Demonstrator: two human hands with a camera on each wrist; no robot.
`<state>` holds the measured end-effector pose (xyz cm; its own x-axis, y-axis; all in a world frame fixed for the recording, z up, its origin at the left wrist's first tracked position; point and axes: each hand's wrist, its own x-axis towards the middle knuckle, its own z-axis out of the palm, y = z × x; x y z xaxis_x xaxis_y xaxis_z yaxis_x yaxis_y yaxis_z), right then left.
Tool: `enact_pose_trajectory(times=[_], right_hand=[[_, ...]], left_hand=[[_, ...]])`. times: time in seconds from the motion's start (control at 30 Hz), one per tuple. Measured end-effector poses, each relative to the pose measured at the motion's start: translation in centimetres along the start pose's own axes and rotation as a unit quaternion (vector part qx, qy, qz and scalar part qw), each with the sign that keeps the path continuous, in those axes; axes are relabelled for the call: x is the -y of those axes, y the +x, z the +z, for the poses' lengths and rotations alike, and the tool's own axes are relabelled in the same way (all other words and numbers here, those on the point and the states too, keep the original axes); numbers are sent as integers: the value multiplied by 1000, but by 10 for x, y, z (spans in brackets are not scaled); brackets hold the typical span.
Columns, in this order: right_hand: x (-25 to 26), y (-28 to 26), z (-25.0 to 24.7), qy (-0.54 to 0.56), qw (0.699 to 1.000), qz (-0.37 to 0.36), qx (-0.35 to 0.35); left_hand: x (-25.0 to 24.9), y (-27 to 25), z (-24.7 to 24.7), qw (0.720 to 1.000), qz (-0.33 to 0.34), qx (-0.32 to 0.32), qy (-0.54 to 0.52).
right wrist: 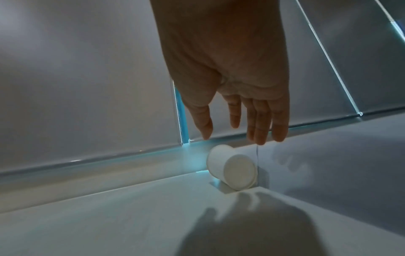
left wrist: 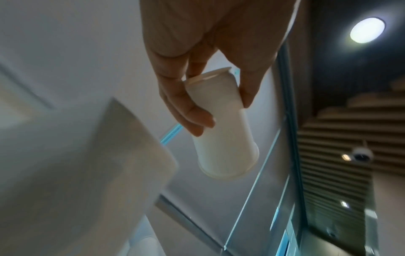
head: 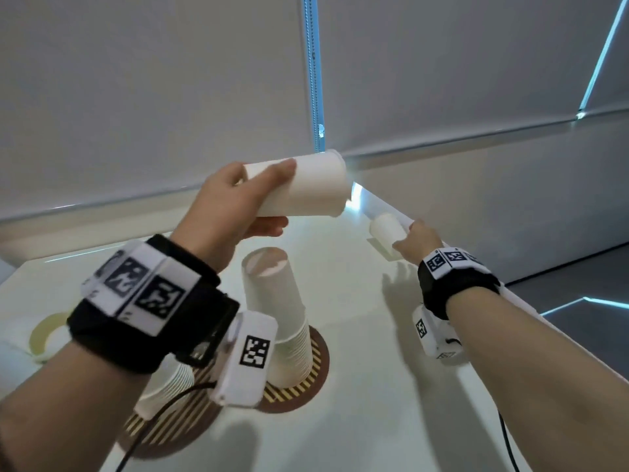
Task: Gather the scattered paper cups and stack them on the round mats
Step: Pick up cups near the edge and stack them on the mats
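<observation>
**One cup held aloft, one cup lying at the table's far corner**

A white paper cup (head: 303,185) is gripped in the left hand (head: 228,212), held on its side in the air above and beyond the tall stack of cups (head: 282,311). The fingers (left wrist: 188,110) and thumb are curled round the cup's narrow base end, and its open rim is pointed away from the palm, as is seen in the left wrist view (left wrist: 223,138).

The tall stack is made of upturned cups nested one over another and is stood on a round mat (head: 306,386) with a brown rim and a striped face. A second, shorter stack (head: 170,383) is placed nearer than the tall stack and to its left, on another round mat (head: 163,434); it is largely hidden by the left wrist band.

Beyond the tall stack and to its right, a loose cup (head: 386,229) is seen lying on its side at the far right corner of the white table (head: 357,386), against the raised edge. The right hand (head: 418,240) is stretched out to it. In the right wrist view the fingers (right wrist: 260,124) are held nearly straight and spread just above the loose cup (right wrist: 232,168), and nothing is grasped; whether the fingertips touch it cannot be told.

A pale ring (head: 42,335) is lying on the table well to the left of the tall stack.
</observation>
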<state>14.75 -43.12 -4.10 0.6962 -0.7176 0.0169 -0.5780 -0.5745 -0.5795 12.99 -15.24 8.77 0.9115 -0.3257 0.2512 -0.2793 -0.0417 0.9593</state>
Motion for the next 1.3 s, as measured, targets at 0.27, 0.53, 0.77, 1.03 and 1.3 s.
enact_pose_trajectory(times=[0.27,0.53,0.77,1.03,1.3], right_hand=[[9,44,34,-63,998,20,-1],[7,70,54,-73,997,30,18],[13,48,26,9,999,-33,25],[45,-40,-74,139,972,-181,63],[110,-150,-153,116,950,-286,45]], left_hand=[[21,27,-28,998,-37,-20,-53],[41,33,-32,996,-42,-28,-77],[24,23,-51,998,36,-38,-21],[-10,-16,-29,970,110,4,215],[45,-46,-20,919,16,108,379]])
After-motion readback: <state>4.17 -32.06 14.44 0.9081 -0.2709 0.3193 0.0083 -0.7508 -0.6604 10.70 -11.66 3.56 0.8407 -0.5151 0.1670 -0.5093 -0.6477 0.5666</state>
